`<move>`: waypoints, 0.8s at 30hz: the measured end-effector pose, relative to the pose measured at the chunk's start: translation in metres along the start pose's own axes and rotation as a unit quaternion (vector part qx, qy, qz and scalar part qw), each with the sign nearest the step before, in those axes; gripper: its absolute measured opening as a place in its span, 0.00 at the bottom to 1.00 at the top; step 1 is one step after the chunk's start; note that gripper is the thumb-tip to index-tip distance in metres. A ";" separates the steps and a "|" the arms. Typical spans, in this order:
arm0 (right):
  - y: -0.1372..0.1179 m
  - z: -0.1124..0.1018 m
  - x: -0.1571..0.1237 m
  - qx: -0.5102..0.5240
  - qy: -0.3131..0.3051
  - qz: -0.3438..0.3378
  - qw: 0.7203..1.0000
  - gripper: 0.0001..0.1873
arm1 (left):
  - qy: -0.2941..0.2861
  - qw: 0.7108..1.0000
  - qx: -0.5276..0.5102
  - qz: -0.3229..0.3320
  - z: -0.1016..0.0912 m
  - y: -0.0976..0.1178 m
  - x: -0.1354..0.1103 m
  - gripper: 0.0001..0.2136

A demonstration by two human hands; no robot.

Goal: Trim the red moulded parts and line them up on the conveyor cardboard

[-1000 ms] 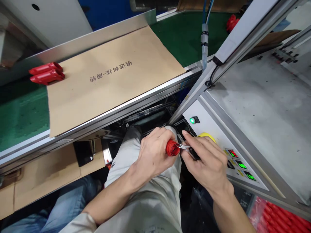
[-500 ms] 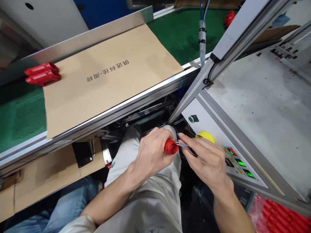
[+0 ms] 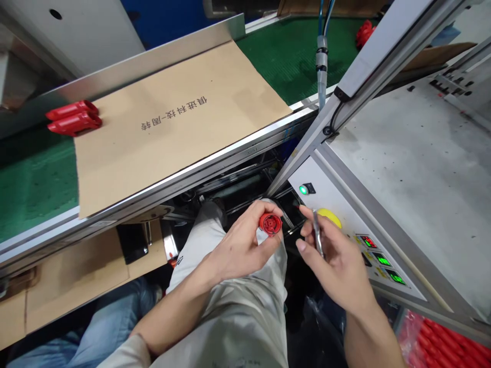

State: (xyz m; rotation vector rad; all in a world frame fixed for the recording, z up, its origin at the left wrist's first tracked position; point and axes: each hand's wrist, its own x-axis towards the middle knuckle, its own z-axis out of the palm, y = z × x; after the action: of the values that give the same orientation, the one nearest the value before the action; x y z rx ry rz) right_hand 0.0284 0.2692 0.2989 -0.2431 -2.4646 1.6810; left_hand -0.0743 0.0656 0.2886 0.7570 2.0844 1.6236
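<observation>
My left hand [image 3: 240, 245] is closed round a red plastic cylinder [image 3: 270, 224], gripping it with the fingertips so its open round end faces up at me. My right hand [image 3: 332, 255] holds a small metal tool [image 3: 316, 236], like tweezers or a blade, upright between thumb and fingers. The tool is a short way right of the red part and does not touch it. Both hands hover over my lap, below the conveyor's front rail.
A cardboard sheet [image 3: 172, 122] with printed characters lies on the green conveyor belt [image 3: 34, 179], with two red cylinders [image 3: 72, 117] at its left edge. A control panel [image 3: 345, 220] with a green lamp, yellow button and lit displays is right. Several red parts [image 3: 441, 347] fill a bin at bottom right.
The tool's tip was at the red cylinder's end; my right hand has drawn it away and turned it upright. My left hand has tilted the cylinder so its open end faces up.
</observation>
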 end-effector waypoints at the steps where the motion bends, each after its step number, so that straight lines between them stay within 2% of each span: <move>1: -0.002 0.001 -0.002 -0.075 0.018 -0.050 0.996 0.31 | -0.006 1.000 -0.017 0.018 0.000 -0.001 0.000 0.15; 4: -0.010 0.002 -0.004 -0.201 0.047 -0.161 0.965 0.31 | 0.022 0.996 -0.021 0.087 0.001 -0.004 0.001 0.16; 7: -0.015 0.001 -0.004 -0.205 0.035 -0.175 0.962 0.27 | 0.073 0.992 -0.006 0.099 0.004 -0.006 0.002 0.13; 11: -0.012 0.003 -0.007 -0.133 0.014 -0.117 0.984 0.18 | 0.098 0.992 0.002 0.084 0.005 -0.006 0.000 0.13; 15: -0.005 0.007 -0.009 -0.023 -0.018 -0.046 0.999 0.17 | 0.089 0.993 0.000 0.083 0.007 -0.005 -0.002 0.12; 17: -0.001 0.009 -0.005 0.098 -0.071 -0.005 0.993 0.15 | 0.079 0.993 -0.065 0.053 0.007 -0.004 -0.003 0.12; 18: 0.001 0.010 -0.002 0.167 -0.097 0.016 0.981 0.14 | 0.063 0.987 -0.144 0.026 0.006 -0.003 -0.002 0.13; 19: 0.004 0.012 0.001 0.213 -0.101 0.033 0.971 0.14 | 0.038 0.968 -0.248 -0.008 0.005 -0.002 -0.002 0.14; 20: 0.007 0.014 0.004 0.228 -0.076 0.044 0.970 0.15 | 0.008 0.931 -0.363 -0.044 0.004 -0.001 -0.001 0.14; 22: 0.012 0.017 0.007 0.200 0.030 0.047 0.978 0.15 | -0.041 0.828 -0.550 -0.098 -0.001 0.001 0.002 0.14; 23: 0.015 0.019 0.008 0.189 0.076 0.045 0.978 0.15 | -0.054 0.785 -0.607 -0.113 -0.003 0.002 0.003 0.13; 24: 0.016 0.020 0.007 0.194 0.100 0.041 0.975 0.14 | -0.055 0.755 -0.643 -0.121 -0.006 0.004 0.004 0.13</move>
State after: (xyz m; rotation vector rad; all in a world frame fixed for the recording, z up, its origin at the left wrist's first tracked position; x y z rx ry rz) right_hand 0.0185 0.2588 0.2767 -0.4446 -1.9611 2.0156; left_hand -0.0801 0.0640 0.2937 0.0490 0.5261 2.1853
